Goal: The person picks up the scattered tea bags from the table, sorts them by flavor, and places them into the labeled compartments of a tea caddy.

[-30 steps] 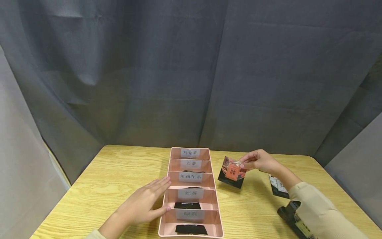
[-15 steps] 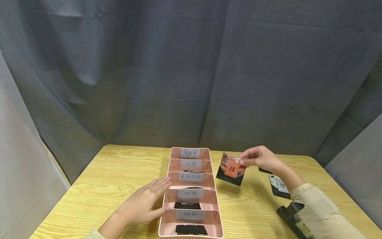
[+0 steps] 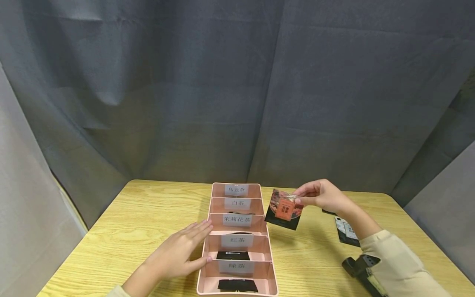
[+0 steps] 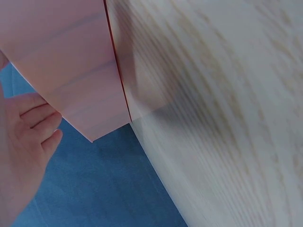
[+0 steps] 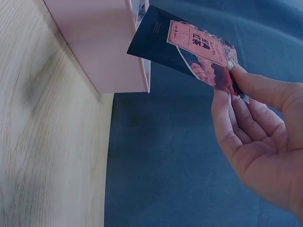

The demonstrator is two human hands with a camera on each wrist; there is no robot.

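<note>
My right hand (image 3: 320, 197) pinches a black tea bag sachet (image 3: 283, 209) with an orange label by its upper right corner, thumb on the front face. The sachet hangs tilted just right of a long pink compartment box (image 3: 269, 247), overlapping its rim in the head view. In the right wrist view the sachet (image 5: 189, 49) passes in front of the box's edge. My left hand (image 3: 179, 249) rests its straight fingertips on the box's left rim. White paper labels with Chinese characters mark the dividers, and dark sachets (image 3: 237, 284) lie in the nearer compartments.
On the wooden table (image 3: 148, 214) at the right lies a black-and-white sachet (image 3: 346, 232), with another dark one partly behind my right wrist. A black device (image 3: 361, 268) is strapped below the right sleeve. A dark curtain (image 3: 185, 103) hangs behind the table.
My right hand has risen slightly and shifted left with the sachet, bringing it up to the box's right rim. The left hand and the box have stayed still.
</note>
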